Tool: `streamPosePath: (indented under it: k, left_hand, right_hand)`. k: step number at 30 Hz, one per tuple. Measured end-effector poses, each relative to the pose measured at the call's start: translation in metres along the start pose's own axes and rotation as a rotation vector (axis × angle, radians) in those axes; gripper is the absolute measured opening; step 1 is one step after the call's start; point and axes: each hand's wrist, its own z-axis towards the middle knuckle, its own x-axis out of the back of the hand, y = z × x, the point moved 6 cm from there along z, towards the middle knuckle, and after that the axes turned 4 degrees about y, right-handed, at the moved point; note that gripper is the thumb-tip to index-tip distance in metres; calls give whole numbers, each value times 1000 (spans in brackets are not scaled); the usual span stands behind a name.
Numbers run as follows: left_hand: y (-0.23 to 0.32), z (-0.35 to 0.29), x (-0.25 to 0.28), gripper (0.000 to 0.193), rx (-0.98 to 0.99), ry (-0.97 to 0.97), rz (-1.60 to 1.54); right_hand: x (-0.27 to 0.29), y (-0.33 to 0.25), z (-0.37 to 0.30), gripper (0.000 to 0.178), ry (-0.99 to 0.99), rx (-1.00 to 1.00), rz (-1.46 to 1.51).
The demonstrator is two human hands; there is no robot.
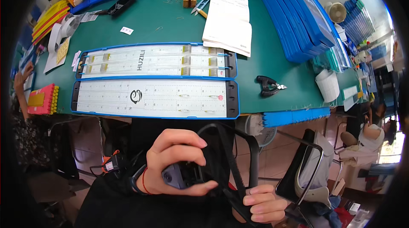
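While both hands are over the lap, below the near edge of the green table (pixel 264 66), the left hand (pixel 177 162) has a dark grey device (pixel 174 177) between fingers above and thumb below: half-curled, closed around the body, not a full fist. Right hand (pixel 265 202), lower and to the right, has a black strap (pixel 233 164) gripped between thumb and bent fingers, closed tight. Strap arcs up in a loop between the hands; can't tell where it joins the device. On the table: open blue case (pixel 102 100) just ahead, clear lines in the far half. Notebook (pixel 228 23) at its far right corner, pliers (pixel 267 86) to the right, blue box stack (pixel 294 19) beyond.
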Motion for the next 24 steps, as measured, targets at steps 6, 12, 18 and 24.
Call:
streamPosePath:
  k: [6, 12, 18, 24]
  left_hand:
    - [-23, 6, 21, 35, 264, 188, -194]
    - [-15, 0, 2, 36, 255, -42, -336]
    - [-8, 2, 1, 34, 215, -176, -452]
    - [2, 9, -10, 36, 103, -262, -256]
  right_hand:
    - [-27, -6, 10, 26, 350, 254, -16]
    - [-21, 25, 22, 27, -336, 75, 143]
    - [-18, 57, 18, 22, -125, -549, -194]
    - [-15, 72, 2, 20, -40, -801, 257]
